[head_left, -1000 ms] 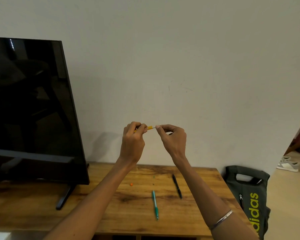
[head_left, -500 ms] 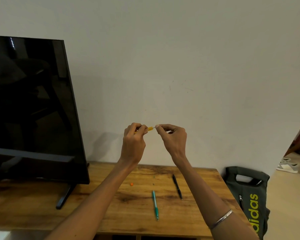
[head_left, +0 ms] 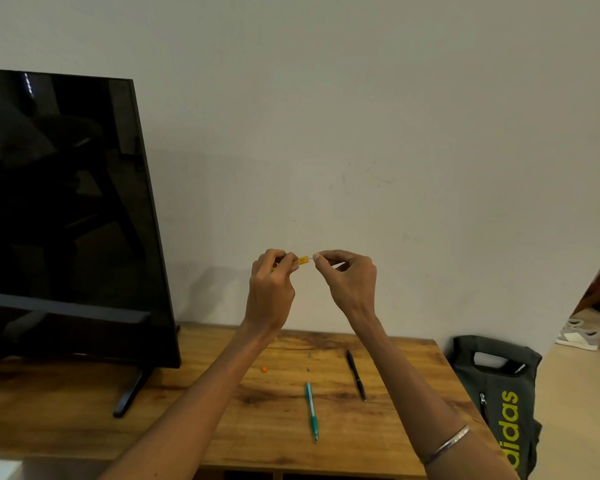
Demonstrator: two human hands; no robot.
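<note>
**Both hands raised over the table, pinching a small yellow piece**

Both forearms rise from the front edge of the wooden table (head_left: 84, 427) and meet high above its middle, in front of the wall behind it. The left hand (head_left: 271, 289) shows its back to the camera, with a straight wrist and curled fingers. Its thumb and first fingers grip a small yellow piece (head_left: 303, 260), and only a short end sticks out toward the other hand. The right hand (head_left: 352, 282) is bent at the wrist. Its thumb and index finger pinch a thin rod (head_left: 310, 259) that runs into the end of the yellow piece, and its other fingers are curled in. The two hands are near each other but do not touch. A metal bracelet (head_left: 445, 445) sits on the right forearm, over the table's front edge.

On the table below the hands lie a green pen (head_left: 311, 412) and, apart from it toward the table's right end, a black pen (head_left: 356, 375). A tiny orange bit (head_left: 264, 369) lies on the table under the left hand. A dark television (head_left: 59, 216) stands on the table's left part. A grey bag (head_left: 499, 393) stands just beside the table's right end.
</note>
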